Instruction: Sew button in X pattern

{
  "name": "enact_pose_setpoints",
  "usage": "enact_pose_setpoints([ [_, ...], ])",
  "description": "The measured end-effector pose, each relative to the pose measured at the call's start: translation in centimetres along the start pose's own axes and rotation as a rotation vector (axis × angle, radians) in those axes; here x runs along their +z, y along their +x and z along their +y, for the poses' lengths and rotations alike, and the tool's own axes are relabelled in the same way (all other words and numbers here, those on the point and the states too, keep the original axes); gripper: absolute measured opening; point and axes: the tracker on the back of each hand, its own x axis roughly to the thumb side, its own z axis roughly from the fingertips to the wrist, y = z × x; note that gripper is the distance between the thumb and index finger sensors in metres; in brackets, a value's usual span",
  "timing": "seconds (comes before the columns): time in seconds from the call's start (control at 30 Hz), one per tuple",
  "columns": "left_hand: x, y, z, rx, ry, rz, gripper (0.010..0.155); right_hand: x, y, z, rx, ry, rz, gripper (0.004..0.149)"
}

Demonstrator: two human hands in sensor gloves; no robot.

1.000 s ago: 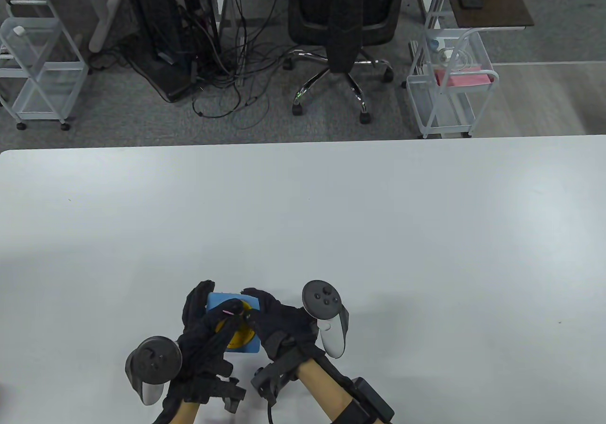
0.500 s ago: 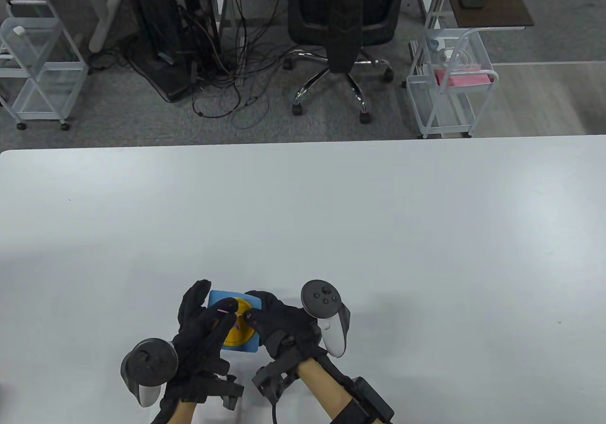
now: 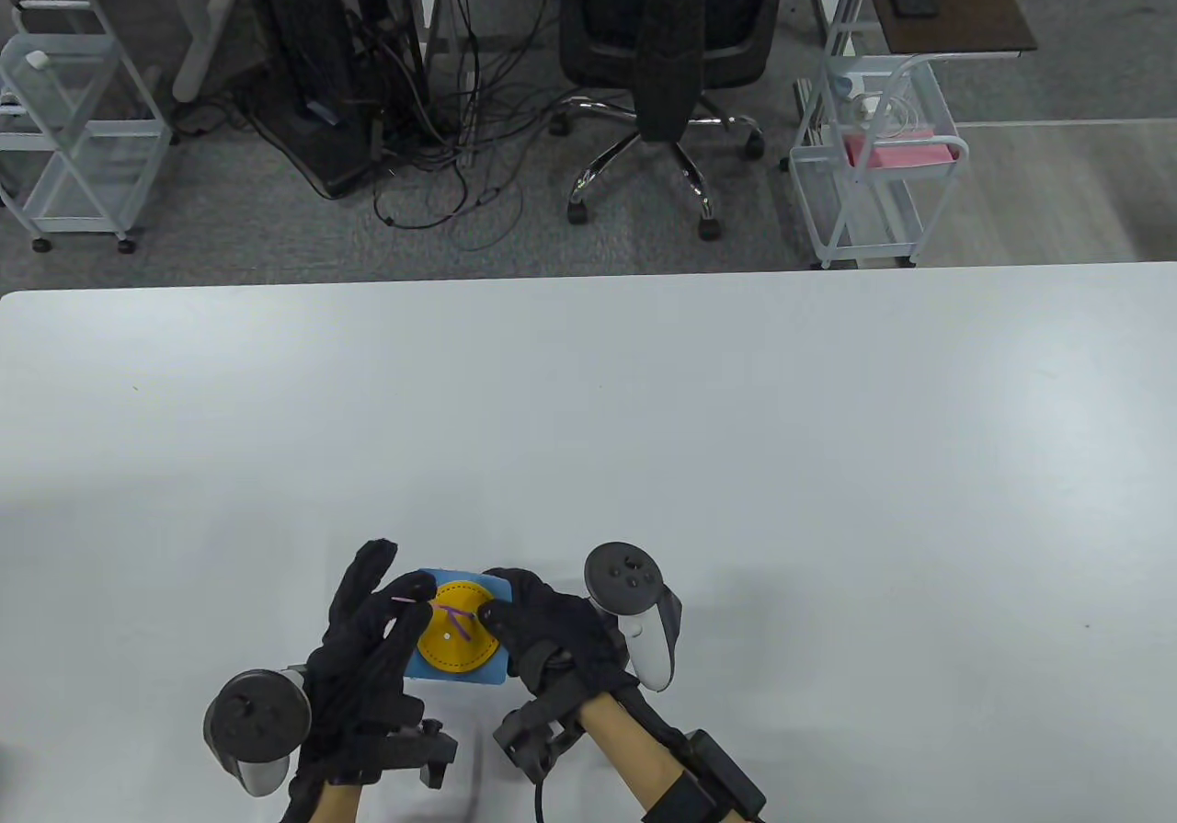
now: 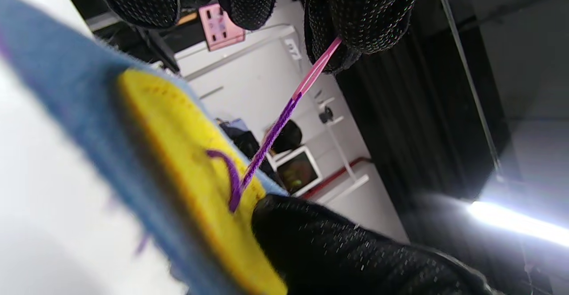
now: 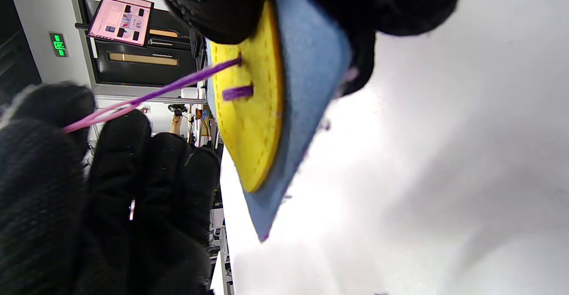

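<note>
A blue felt square [image 3: 460,673] with a round yellow button [image 3: 457,641] sewn on it is held tilted above the table near its front edge. My right hand [image 3: 501,607] grips the square's right edge, thumb on the button. My left hand [image 3: 405,602] pinches a pink needle [image 3: 405,600] just left of the button. Purple thread [image 4: 266,144] runs taut from the needle [image 4: 318,66] to a hole in the button [image 4: 186,161], beside one short purple stitch [image 5: 238,92]. In the right wrist view the yellow button [image 5: 249,144] faces my left hand [image 5: 89,197].
The white table [image 3: 736,446] stretches far and right of my hands. Beyond its far edge stand a black office chair [image 3: 667,23], a white wire cart [image 3: 874,170] and a tangle of cables on the floor.
My left hand has moved left and slightly toward me with the needle, drawing the thread out and uncovering the yellow button. The right hand has kept its hold on the felt.
</note>
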Motion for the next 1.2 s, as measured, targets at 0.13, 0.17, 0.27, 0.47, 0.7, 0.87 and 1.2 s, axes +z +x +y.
enact_pose_setpoints([
  [0.13,0.0,0.2,0.6,0.004,0.018,-0.015,0.036,0.0,-0.1,0.0,0.004,0.000,0.006,0.048],
  [0.17,0.0,0.2,0.8,0.012,0.022,-0.023,0.036,0.0,-0.1,0.0,0.007,0.000,0.007,0.048],
  [0.27,0.0,0.2,1.1,0.034,0.032,-0.029,0.036,-0.1,-0.1,0.0,0.008,0.000,0.008,0.048],
  [0.47,-0.1,0.2,1.3,0.058,0.036,-0.037,0.036,-0.2,-0.2,0.0,0.011,0.000,0.010,0.048],
  [0.7,-0.1,0.3,1.3,0.067,0.055,-0.056,0.036,-0.1,-0.1,-0.5,0.005,-0.002,0.014,0.048],
  [0.87,-0.1,0.3,1.3,0.095,0.060,-0.071,0.037,-0.1,0.0,-0.7,0.006,-0.002,0.015,0.048],
  [1.2,-0.2,0.6,1.1,0.006,0.022,-0.099,0.037,-0.2,-0.2,-1.2,0.001,-0.006,0.023,0.048],
])
